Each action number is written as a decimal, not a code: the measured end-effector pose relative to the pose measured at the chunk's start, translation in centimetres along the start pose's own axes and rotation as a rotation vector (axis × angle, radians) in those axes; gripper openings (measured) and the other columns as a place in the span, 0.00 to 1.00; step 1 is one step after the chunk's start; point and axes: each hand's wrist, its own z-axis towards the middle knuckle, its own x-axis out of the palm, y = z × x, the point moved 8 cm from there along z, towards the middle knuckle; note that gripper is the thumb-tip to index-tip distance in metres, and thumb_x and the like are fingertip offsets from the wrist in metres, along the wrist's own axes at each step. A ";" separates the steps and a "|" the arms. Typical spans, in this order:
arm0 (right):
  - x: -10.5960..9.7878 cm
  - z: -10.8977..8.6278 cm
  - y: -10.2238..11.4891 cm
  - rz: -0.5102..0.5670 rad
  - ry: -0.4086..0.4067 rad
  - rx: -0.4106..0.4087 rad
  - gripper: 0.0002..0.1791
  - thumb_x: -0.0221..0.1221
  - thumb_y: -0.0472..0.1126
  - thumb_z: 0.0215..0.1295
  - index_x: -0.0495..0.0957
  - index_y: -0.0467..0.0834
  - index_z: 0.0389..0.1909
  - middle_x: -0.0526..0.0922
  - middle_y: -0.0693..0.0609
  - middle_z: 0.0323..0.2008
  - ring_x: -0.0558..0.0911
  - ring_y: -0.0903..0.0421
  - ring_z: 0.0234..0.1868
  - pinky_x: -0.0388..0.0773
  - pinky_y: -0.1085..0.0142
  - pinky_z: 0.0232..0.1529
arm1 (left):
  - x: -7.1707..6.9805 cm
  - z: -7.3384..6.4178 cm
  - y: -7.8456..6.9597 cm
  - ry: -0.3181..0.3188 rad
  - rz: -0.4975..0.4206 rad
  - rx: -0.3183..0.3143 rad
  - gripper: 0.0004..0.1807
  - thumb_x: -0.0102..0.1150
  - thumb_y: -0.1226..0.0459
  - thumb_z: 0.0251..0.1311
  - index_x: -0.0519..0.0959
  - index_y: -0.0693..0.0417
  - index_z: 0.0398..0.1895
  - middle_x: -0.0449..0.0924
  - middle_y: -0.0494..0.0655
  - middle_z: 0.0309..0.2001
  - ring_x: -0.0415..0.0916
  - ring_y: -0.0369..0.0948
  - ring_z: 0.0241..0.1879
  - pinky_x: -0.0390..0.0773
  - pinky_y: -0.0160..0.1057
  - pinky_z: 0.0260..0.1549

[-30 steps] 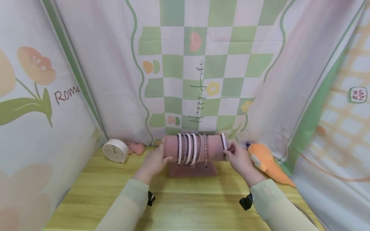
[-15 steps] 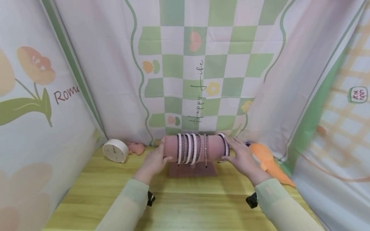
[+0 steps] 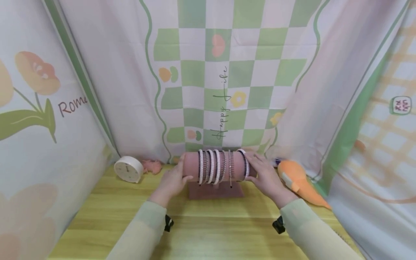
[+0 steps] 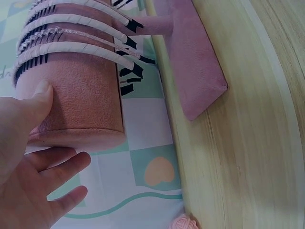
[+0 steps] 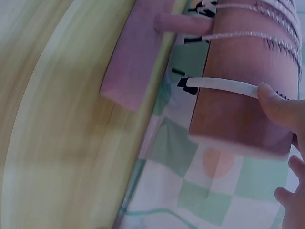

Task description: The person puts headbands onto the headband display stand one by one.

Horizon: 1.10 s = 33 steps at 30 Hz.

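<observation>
Several white and silvery toothed headbands point(image 3: 212, 167) circle a pink plush headband stand point(image 4: 86, 98), whose roller sits on a flat base point(image 3: 216, 191). My left hand point(image 3: 170, 182) holds the roller's left end, its thumb on the front and the index finger mostly hidden behind. At the other end, my right hand point(image 3: 266, 177) has its thumb against a smooth white headband point(image 5: 224, 86) with dark tips; its longer fingers reach over the back, partly hidden. That headband stands apart from the cluster, to the right of a thin beaded one point(image 3: 231, 168).
A round white clock point(image 3: 128, 169) and a pink fluffy item point(image 3: 152, 167) stand at the back left of the wooden table point(image 3: 208, 231). An orange carrot-shaped plush point(image 3: 302, 184) lies to the right, beside my forearm. Printed curtains point(image 3: 217, 76) hang behind.
The rightmost white headband has slid left along the roller from its end. My right hand has gone from pinching it to pushing it with fingers extended. My left hand stays put.
</observation>
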 end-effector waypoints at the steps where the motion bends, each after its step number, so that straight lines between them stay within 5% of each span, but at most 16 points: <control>1: 0.1 0.2 0.4 0.005 -0.017 -0.020 0.48 0.76 0.37 0.48 0.65 0.39 0.71 0.70 0.39 0.66 0.63 0.36 0.69 0.56 0.35 0.65 | 0.0 0.0 0.0 -0.001 0.000 0.004 0.52 0.61 0.51 0.65 0.37 0.53 0.79 0.78 0.63 0.55 0.78 0.57 0.49 0.74 0.58 0.52; 16: 1.4 0.8 2.3 0.006 -0.028 -0.020 0.50 0.78 0.41 0.46 0.64 0.38 0.71 0.69 0.40 0.67 0.64 0.38 0.68 0.53 0.40 0.68 | 0.3 0.1 0.2 0.011 -0.003 -0.001 0.52 0.60 0.50 0.66 0.35 0.50 0.79 0.76 0.62 0.59 0.78 0.57 0.50 0.74 0.57 0.53; 22: 0.3 0.4 2.2 0.060 -0.063 -0.037 0.50 0.78 0.36 0.42 0.65 0.36 0.70 0.69 0.37 0.67 0.67 0.37 0.66 0.57 0.39 0.66 | 0.3 0.0 0.2 0.010 0.002 0.005 0.52 0.59 0.50 0.66 0.35 0.51 0.80 0.78 0.63 0.55 0.79 0.57 0.47 0.75 0.56 0.52; 29: -3.6 -2.7 -2.0 0.056 -0.028 0.156 0.27 0.72 0.35 0.55 0.75 0.32 0.54 0.78 0.33 0.51 0.75 0.34 0.52 0.71 0.41 0.53 | -0.1 -0.2 0.2 0.003 -0.031 -0.009 0.52 0.61 0.51 0.65 0.37 0.51 0.80 0.76 0.62 0.59 0.77 0.58 0.51 0.73 0.58 0.54; 33: -4.0 -6.4 -6.2 0.099 0.149 0.300 0.12 0.69 0.37 0.57 0.76 0.36 0.34 0.79 0.43 0.30 0.77 0.45 0.31 0.76 0.51 0.33 | -0.3 -0.3 0.2 0.003 -0.031 -0.010 0.52 0.60 0.50 0.65 0.36 0.51 0.80 0.75 0.62 0.60 0.77 0.58 0.52 0.72 0.58 0.55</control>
